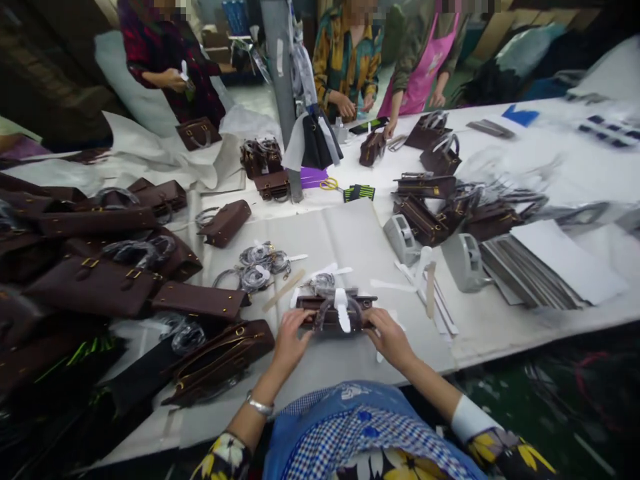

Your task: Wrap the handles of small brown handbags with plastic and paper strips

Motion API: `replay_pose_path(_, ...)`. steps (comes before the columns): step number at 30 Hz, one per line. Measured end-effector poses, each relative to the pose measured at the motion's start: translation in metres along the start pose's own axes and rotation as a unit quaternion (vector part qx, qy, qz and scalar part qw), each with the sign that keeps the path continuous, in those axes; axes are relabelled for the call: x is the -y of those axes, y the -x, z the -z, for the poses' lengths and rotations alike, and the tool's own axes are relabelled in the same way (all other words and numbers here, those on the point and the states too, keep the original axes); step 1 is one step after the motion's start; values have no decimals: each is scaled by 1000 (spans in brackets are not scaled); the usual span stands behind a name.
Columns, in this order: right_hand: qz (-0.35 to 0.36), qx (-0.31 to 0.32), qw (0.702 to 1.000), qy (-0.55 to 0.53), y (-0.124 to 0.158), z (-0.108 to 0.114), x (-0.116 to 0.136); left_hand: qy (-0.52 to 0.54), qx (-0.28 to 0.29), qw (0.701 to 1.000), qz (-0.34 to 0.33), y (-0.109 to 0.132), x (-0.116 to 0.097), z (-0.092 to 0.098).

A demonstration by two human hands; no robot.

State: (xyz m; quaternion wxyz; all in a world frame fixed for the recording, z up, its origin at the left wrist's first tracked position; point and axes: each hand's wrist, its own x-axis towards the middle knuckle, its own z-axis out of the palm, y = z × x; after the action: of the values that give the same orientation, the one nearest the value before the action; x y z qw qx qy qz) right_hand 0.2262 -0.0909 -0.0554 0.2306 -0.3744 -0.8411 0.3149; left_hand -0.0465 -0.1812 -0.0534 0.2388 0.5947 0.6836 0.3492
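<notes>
Right in front of me, a small dark brown handbag [330, 321] stands on the pale work table [320, 233]. Its handles are wrapped in clear plastic, and a white tag [342, 310] hangs over its middle. My left hand [291, 337] grips the bag's left end, thumb and fingers closed on it. At the opposite end, my right hand [391, 337] pinches the bag's edge. Just behind the bag lies a coiled, plastic-wrapped strap [323, 283]. More wrapped straps [257, 263] are heaped to the left of it.
Brown handbags [95, 283] are piled on the left; others [420, 217] stand at the right. Two grey tape dispensers [465, 263] sit beside a stack of grey sheets [545, 267]. Yellow scissors [329, 184] lie near a grey post [280, 73]. Several co-workers stand across the table.
</notes>
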Motion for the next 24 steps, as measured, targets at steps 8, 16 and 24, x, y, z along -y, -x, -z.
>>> replay_pose_path(8, -22, -27, 999, -29, 40, -7, 6, -30, 67, 996, -51, 29, 5, -1)
replay_pose_path(16, -405, -238, 878, 97, 26, 62, -93, -95, 44, 985, -136, 2, 21, -5)
replay_pose_path(24, -522, -244, 803, 155, -9, 84, -194, -116, 19, 982, -144, -4, 35, -6)
